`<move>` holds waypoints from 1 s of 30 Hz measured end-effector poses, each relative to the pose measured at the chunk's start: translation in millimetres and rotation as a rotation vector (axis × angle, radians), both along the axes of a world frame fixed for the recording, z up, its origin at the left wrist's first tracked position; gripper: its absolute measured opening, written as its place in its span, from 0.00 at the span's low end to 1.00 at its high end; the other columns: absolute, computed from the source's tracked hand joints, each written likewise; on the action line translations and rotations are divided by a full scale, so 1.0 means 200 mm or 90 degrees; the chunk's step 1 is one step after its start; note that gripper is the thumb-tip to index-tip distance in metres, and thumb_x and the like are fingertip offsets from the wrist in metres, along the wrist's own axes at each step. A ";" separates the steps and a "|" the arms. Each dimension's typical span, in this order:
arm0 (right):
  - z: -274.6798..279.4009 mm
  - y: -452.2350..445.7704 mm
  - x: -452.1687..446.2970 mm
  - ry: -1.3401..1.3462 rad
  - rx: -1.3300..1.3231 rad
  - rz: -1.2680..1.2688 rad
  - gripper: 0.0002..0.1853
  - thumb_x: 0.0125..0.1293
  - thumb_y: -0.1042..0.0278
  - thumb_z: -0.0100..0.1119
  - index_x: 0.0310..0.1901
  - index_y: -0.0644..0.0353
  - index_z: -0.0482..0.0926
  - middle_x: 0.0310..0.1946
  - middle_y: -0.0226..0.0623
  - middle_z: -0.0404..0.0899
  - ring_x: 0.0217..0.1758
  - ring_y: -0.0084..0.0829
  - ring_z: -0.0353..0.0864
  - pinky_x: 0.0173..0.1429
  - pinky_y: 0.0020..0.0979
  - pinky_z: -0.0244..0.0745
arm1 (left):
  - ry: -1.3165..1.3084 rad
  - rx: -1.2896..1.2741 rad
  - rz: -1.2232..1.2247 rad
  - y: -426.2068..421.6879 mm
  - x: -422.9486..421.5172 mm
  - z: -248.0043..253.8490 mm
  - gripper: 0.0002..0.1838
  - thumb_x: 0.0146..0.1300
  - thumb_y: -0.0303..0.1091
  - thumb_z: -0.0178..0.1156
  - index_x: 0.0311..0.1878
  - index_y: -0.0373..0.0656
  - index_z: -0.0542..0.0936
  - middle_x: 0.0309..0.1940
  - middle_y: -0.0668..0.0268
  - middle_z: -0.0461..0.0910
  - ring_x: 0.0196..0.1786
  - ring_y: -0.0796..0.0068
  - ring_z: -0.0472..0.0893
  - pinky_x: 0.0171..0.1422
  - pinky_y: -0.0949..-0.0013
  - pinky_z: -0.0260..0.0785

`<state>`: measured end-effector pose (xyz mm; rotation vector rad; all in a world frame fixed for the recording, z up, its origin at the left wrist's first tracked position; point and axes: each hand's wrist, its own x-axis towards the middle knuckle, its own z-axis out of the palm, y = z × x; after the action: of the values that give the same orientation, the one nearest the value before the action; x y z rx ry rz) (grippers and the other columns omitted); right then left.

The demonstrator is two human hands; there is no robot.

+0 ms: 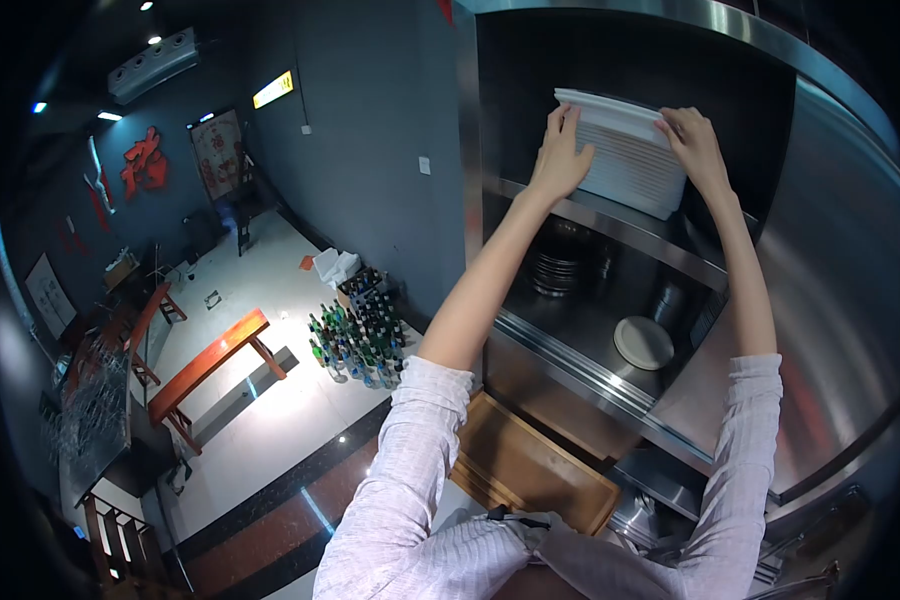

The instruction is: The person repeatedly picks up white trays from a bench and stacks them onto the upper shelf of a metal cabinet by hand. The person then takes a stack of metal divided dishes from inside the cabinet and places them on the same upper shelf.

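Note:
A tall stack of white rectangular plates [625,165] stands on the upper shelf of the steel cabinet. My left hand [562,160] is at the left end of the top plates, its fingers curled on their edge and its thumb low against the stack's front. At the opposite end, my right hand [695,145] pinches the top plates' edge between thumb and fingers. The uppermost plates sit slightly askew over the rest. Whether they are lifted off the stack, I cannot tell.
Below, the cabinet shelf holds a stack of dark bowls [555,270] and pale round plates [643,343]. A wooden tray [530,465] lies close to my body. On the floor to the left stand many green bottles [355,335] and an orange-brown bench [210,365].

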<state>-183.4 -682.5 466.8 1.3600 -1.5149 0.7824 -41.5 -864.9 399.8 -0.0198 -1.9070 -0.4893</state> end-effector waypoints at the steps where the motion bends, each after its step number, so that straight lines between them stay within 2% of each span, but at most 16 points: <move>1: 0.00 0.00 -0.01 -0.003 0.002 -0.005 0.15 0.68 0.62 0.57 0.48 0.65 0.82 0.35 0.40 0.79 0.40 0.37 0.76 0.55 0.34 0.69 | -0.007 -0.020 0.011 -0.02 -0.02 0.00 0.36 0.61 0.32 0.56 0.71 0.31 0.58 0.72 0.47 0.50 0.68 0.43 0.65 0.69 0.54 0.64; 2: 0.00 -0.01 -0.01 0.011 0.008 -0.041 0.15 0.68 0.62 0.57 0.49 0.65 0.82 0.36 0.40 0.79 0.42 0.38 0.76 0.56 0.35 0.69 | -0.009 -0.021 0.006 -0.03 -0.04 -0.02 0.36 0.61 0.32 0.56 0.71 0.31 0.58 0.72 0.47 0.50 0.68 0.43 0.65 0.69 0.54 0.64; 4: 0.01 -0.02 -0.03 0.012 0.000 -0.081 0.15 0.68 0.64 0.56 0.51 0.64 0.81 0.40 0.41 0.80 0.46 0.39 0.77 0.58 0.36 0.68 | -0.036 0.002 0.044 -0.02 -0.04 0.00 0.36 0.61 0.32 0.56 0.72 0.33 0.57 0.74 0.50 0.49 0.71 0.45 0.62 0.73 0.48 0.56; 5: 0.01 -0.03 -0.03 0.010 0.000 -0.088 0.15 0.68 0.64 0.56 0.51 0.64 0.81 0.40 0.41 0.80 0.46 0.39 0.77 0.58 0.36 0.68 | -0.038 0.001 0.037 -0.01 -0.04 0.00 0.36 0.61 0.32 0.56 0.72 0.33 0.57 0.74 0.50 0.49 0.71 0.45 0.62 0.73 0.48 0.56; 7: 0.02 -0.05 -0.05 0.030 0.008 -0.066 0.15 0.68 0.65 0.56 0.51 0.64 0.81 0.41 0.41 0.81 0.48 0.39 0.77 0.59 0.37 0.68 | -0.045 -0.074 0.130 -0.02 -0.08 0.02 0.37 0.61 0.35 0.53 0.72 0.33 0.57 0.75 0.49 0.48 0.72 0.45 0.60 0.75 0.50 0.54; 8: 0.01 -0.06 -0.06 0.039 0.000 -0.056 0.14 0.67 0.66 0.56 0.51 0.64 0.81 0.40 0.41 0.81 0.48 0.41 0.77 0.61 0.38 0.68 | -0.071 -0.078 0.140 -0.03 -0.09 0.03 0.38 0.61 0.35 0.54 0.74 0.36 0.55 0.76 0.51 0.47 0.75 0.47 0.56 0.76 0.42 0.47; 11: 0.00 -0.06 -0.08 0.041 -0.002 -0.069 0.15 0.67 0.67 0.57 0.51 0.64 0.81 0.42 0.42 0.81 0.51 0.42 0.78 0.63 0.39 0.67 | -0.090 -0.080 0.169 -0.04 -0.16 0.03 0.39 0.61 0.35 0.54 0.75 0.40 0.52 0.76 0.54 0.46 0.76 0.49 0.54 0.76 0.36 0.43; 15: -0.03 -0.12 -0.20 0.075 -0.035 -0.106 0.15 0.66 0.69 0.56 0.51 0.65 0.80 0.45 0.43 0.81 0.55 0.41 0.77 0.70 0.41 0.62 | -0.097 -0.095 0.170 -0.06 -0.24 0.01 0.40 0.62 0.35 0.53 0.76 0.42 0.51 0.77 0.56 0.46 0.76 0.50 0.53 0.75 0.32 0.40; 21: -0.08 -0.18 -0.24 0.085 -0.069 -0.141 0.15 0.67 0.69 0.55 0.53 0.64 0.80 0.45 0.42 0.81 0.56 0.38 0.77 0.72 0.42 0.60 | -0.104 -0.141 0.245 -0.11 -0.33 0.02 0.40 0.63 0.35 0.53 0.77 0.46 0.50 0.76 0.57 0.48 0.77 0.53 0.53 0.72 0.25 0.39; 22: -0.09 -0.19 -0.25 0.067 -0.051 -0.150 0.16 0.68 0.69 0.54 0.55 0.63 0.79 0.48 0.40 0.80 0.58 0.37 0.75 0.73 0.45 0.59 | -0.114 -0.135 0.251 -0.12 -0.34 0.02 0.41 0.62 0.36 0.54 0.77 0.48 0.49 0.76 0.58 0.49 0.77 0.55 0.52 0.71 0.24 0.39; 26: -0.14 -0.25 -0.30 0.083 -0.073 -0.163 0.16 0.68 0.70 0.53 0.56 0.62 0.78 0.50 0.39 0.79 0.61 0.36 0.74 0.74 0.49 0.56 | -0.111 -0.147 0.266 -0.16 -0.41 -0.03 0.41 0.62 0.38 0.54 0.77 0.46 0.49 0.77 0.58 0.48 0.78 0.55 0.51 0.72 0.24 0.38; 28: -0.13 -0.28 -0.33 0.100 -0.078 -0.209 0.17 0.69 0.69 0.52 0.58 0.61 0.76 0.53 0.37 0.78 0.65 0.35 0.71 0.76 0.53 0.50 | -0.125 -0.134 0.250 -0.18 -0.43 -0.01 0.41 0.63 0.42 0.53 0.76 0.42 0.50 0.77 0.58 0.47 0.79 0.55 0.46 0.72 0.24 0.33; 30: -0.15 -0.30 -0.36 0.105 -0.076 -0.227 0.18 0.69 0.69 0.52 0.59 0.60 0.75 0.54 0.37 0.78 0.67 0.34 0.69 0.77 0.52 0.47 | -0.135 -0.122 0.247 -0.19 -0.45 -0.01 0.41 0.64 0.45 0.52 0.77 0.42 0.49 0.77 0.58 0.47 0.79 0.55 0.46 0.72 0.24 0.32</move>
<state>-255.4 -743.4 436.7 1.0019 -1.4991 0.5137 -132.1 -902.6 397.8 0.2811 -2.0950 -0.0459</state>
